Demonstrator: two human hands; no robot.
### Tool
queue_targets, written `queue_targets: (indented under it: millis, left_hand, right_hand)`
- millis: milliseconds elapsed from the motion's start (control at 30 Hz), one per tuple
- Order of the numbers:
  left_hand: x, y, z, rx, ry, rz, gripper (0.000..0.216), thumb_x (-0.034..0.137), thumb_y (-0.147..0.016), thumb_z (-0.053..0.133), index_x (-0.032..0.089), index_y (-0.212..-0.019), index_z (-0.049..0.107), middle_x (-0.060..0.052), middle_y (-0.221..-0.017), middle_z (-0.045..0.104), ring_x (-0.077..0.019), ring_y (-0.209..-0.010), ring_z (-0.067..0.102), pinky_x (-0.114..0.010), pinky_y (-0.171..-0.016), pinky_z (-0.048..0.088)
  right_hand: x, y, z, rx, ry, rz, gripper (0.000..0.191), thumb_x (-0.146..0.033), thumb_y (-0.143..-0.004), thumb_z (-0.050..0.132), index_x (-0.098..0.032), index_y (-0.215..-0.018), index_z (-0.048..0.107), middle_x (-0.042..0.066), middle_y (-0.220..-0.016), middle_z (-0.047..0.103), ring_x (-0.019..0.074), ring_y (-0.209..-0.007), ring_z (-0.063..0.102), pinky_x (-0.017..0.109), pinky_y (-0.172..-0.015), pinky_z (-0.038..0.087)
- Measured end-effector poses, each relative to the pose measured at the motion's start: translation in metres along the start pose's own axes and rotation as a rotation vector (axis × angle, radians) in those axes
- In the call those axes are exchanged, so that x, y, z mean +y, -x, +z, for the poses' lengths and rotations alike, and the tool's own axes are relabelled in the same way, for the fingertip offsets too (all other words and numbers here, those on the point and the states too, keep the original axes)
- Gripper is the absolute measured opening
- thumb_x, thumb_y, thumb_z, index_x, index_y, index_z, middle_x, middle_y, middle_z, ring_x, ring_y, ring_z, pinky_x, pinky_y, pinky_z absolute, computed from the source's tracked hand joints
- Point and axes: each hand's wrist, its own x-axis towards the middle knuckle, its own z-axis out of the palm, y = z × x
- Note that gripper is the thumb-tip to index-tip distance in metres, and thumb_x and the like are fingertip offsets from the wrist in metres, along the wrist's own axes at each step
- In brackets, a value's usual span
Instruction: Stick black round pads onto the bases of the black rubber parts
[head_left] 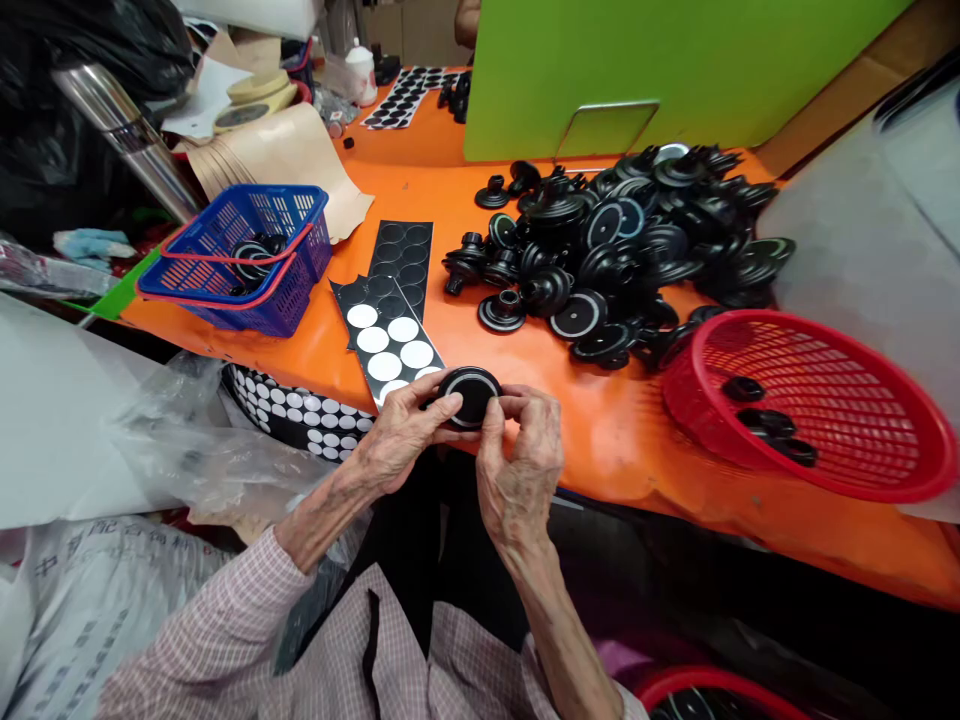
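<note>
Between my two hands is a round black plastic part point(472, 398) with a pale ring on its upturned face, held just over the table's front edge. My left hand point(401, 430) grips its left side, thumb lying on the face. On the right side, my right hand point(517, 450) closes on the rim with thumb and fingers. Just beyond my left hand lies a sheet of round stickers point(386, 340), with white circles at its near end and dark ones farther up. Under its far end rests a dark sheet with circle outlines point(405, 250).
A large heap of black parts point(600, 235) covers the table point(442, 345) at the back right. At right stands a red basket point(862, 400) with several black pieces; at left, a blue basket point(240, 245). A green board point(645, 70) rises behind. More sticker sheets point(296, 410) hang below the edge.
</note>
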Motion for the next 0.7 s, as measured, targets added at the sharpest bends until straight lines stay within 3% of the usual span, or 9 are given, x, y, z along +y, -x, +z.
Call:
queue_targets:
  millis: [300, 400, 467, 533, 600, 700]
  left_hand:
    - [0.003, 0.004, -0.001, 0.04, 0.0, 0.032, 0.035, 0.025, -0.073, 0.073, 0.013, -0.106, 0.07, -0.009, -0.107, 0.068, -0.0223, -0.091, 0.067, -0.033, -0.074, 0.06]
    - [0.005, 0.005, -0.005, 0.032, 0.017, 0.021, 0.036, 0.025, -0.073, 0.073, 0.013, -0.107, 0.069, -0.01, -0.11, 0.067, -0.0222, -0.091, 0.067, -0.033, -0.074, 0.06]
    - [0.006, 0.008, -0.009, 0.015, 0.038, 0.014, 0.036, 0.024, -0.074, 0.073, 0.013, -0.108, 0.068, -0.01, -0.111, 0.067, -0.0221, -0.092, 0.067, -0.033, -0.075, 0.059]
    - [0.008, 0.011, -0.014, -0.006, 0.065, 0.006, 0.036, 0.025, -0.075, 0.074, 0.014, -0.109, 0.067, -0.01, -0.111, 0.066, -0.0218, -0.093, 0.066, -0.034, -0.077, 0.059]
    - [0.011, 0.014, -0.02, 0.008, 0.058, 0.006, 0.038, 0.028, -0.075, 0.074, 0.014, -0.109, 0.066, -0.009, -0.107, 0.065, -0.0204, -0.089, 0.067, -0.032, -0.075, 0.059]
    - [0.03, 0.007, -0.034, 0.073, -0.052, 0.048, 0.046, 0.033, -0.074, 0.075, 0.013, -0.114, 0.065, -0.008, -0.098, 0.065, -0.0169, -0.076, 0.067, -0.028, -0.065, 0.058]
  right_hand:
    - [-0.005, 0.003, 0.01, 0.013, 0.118, -0.129, 0.013, -0.017, -0.098, 0.041, -0.019, -0.088, 0.049, 0.012, -0.097, 0.059, 0.0211, -0.093, 0.057, 0.037, -0.08, 0.052]
    - [-0.006, 0.004, 0.01, -0.005, 0.078, -0.095, 0.013, -0.02, -0.097, 0.042, -0.02, -0.087, 0.05, 0.012, -0.097, 0.059, 0.0216, -0.095, 0.058, 0.038, -0.081, 0.052]
    - [-0.006, 0.002, 0.007, -0.018, -0.026, 0.024, 0.009, -0.027, -0.094, 0.048, -0.019, -0.093, 0.052, 0.011, -0.1, 0.059, 0.0215, -0.093, 0.059, 0.038, -0.079, 0.053]
    - [-0.007, -0.002, 0.0, -0.114, -0.205, 0.226, 0.02, -0.037, -0.089, 0.055, -0.019, -0.098, 0.055, 0.01, -0.099, 0.06, 0.0206, -0.086, 0.06, 0.036, -0.073, 0.053]
    - [-0.006, -0.011, -0.005, -0.321, -0.397, 0.417, 0.029, -0.047, -0.084, 0.06, -0.019, -0.09, 0.059, 0.006, -0.086, 0.062, 0.0181, -0.074, 0.059, 0.031, -0.065, 0.051]
    - [-0.009, -0.039, 0.008, -0.609, -0.589, 0.511, 0.039, -0.055, -0.08, 0.064, -0.018, -0.069, 0.058, -0.001, -0.06, 0.054, 0.0128, -0.059, 0.05, 0.025, -0.055, 0.043]
